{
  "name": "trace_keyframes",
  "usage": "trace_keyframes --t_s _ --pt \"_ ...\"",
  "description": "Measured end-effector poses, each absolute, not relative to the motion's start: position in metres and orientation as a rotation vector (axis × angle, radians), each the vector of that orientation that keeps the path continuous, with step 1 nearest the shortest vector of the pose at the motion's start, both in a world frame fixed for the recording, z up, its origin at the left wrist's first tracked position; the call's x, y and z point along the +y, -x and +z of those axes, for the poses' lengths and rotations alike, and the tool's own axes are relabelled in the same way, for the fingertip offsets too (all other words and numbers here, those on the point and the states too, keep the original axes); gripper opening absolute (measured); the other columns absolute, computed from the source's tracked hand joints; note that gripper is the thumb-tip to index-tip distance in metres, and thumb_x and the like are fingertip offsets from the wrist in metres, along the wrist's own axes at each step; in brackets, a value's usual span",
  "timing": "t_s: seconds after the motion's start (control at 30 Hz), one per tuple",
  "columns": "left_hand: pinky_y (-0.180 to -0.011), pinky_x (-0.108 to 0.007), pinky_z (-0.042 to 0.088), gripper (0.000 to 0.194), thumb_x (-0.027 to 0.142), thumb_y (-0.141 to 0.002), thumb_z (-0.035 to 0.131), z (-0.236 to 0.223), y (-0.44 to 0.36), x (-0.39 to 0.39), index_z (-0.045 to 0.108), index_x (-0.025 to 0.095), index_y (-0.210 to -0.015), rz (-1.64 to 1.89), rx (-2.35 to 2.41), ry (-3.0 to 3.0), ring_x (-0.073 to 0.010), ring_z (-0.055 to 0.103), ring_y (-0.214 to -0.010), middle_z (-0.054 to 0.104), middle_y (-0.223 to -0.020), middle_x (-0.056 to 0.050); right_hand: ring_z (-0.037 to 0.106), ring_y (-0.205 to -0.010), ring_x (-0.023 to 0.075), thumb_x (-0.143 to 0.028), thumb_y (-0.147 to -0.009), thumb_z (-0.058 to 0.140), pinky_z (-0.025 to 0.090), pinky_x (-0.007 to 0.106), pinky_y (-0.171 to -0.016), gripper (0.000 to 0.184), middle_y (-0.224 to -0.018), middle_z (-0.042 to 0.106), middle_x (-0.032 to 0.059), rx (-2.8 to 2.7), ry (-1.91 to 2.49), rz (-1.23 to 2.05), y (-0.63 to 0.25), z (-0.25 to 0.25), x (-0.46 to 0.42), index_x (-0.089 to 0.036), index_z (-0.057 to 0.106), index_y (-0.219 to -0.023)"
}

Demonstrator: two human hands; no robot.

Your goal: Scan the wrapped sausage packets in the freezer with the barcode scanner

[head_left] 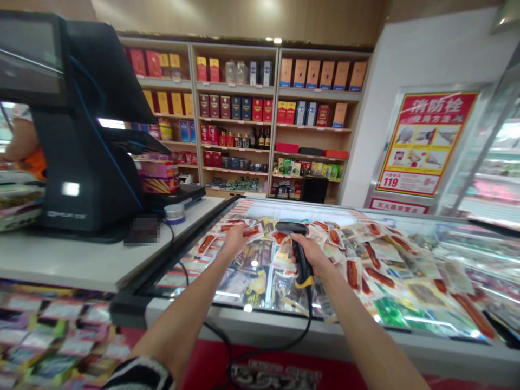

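Observation:
My right hand (pixel 311 252) is wrapped round the grip of a black and yellow handheld barcode scanner (pixel 301 260), its head pointing left. A black cable (pixel 311 309) runs down from the scanner's base. To the left, my left hand (pixel 235 239) pinches a vacuum-packed sausage (pixel 254 232) over the glass top. Its fingertips are partly hidden by the hand itself. Another packed sausage (pixel 207 244) lies left of that hand, and many more packs, such as a red sausage pack (pixel 353 273), are spread to the right of the scanner.
A glass-topped display freezer (pixel 244 292) stands before me. On the left counter (pixel 81 265) are a checkout terminal (pixel 85 135), a snack box (pixel 159 176) and a round tub (pixel 174 213). Shelves of boxed bottles (pixel 235 108) line the back. A person's arm (pixel 24 138) shows far left.

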State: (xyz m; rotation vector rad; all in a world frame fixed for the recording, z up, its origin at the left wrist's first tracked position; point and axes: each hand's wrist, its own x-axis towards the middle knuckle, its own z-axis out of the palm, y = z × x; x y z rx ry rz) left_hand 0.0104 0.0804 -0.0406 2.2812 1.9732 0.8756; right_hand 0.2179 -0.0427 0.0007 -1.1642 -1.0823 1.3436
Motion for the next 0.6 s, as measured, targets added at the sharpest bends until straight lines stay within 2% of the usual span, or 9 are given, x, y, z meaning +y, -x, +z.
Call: trace_keyframes --t_s 0.33,0.6 --pt "-0.082 -0.029 0.036 0.038 0.021 -0.069 0.055 -0.021 -0.016 0.078 0.057 0.018 -0.106 0.833 1.943 -2.484 -0.0223 0.053 -0.096 0.061 -0.100 -0.009 0.047 -0.034 0.0082 -0.039 -0.071 0.049 0.035 0.019 -0.030 0.025 -0.046 0.052 -0.0021 -1.132 1.107 1.332 -0.216 -0.007 -0.040 -0.014 0.051 -0.064" --pt "-0.080 -0.027 0.036 0.034 0.022 -0.068 0.055 -0.016 -0.033 0.077 0.060 0.019 -0.101 0.800 1.910 -2.474 -0.0212 0.053 -0.094 0.063 -0.097 -0.007 0.046 -0.034 0.0075 -0.038 -0.071 0.049 0.034 0.017 -0.030 0.023 -0.045 0.051 -0.0036 -1.106 1.095 1.292 -0.221 0.000 -0.042 -0.015 0.050 -0.065"
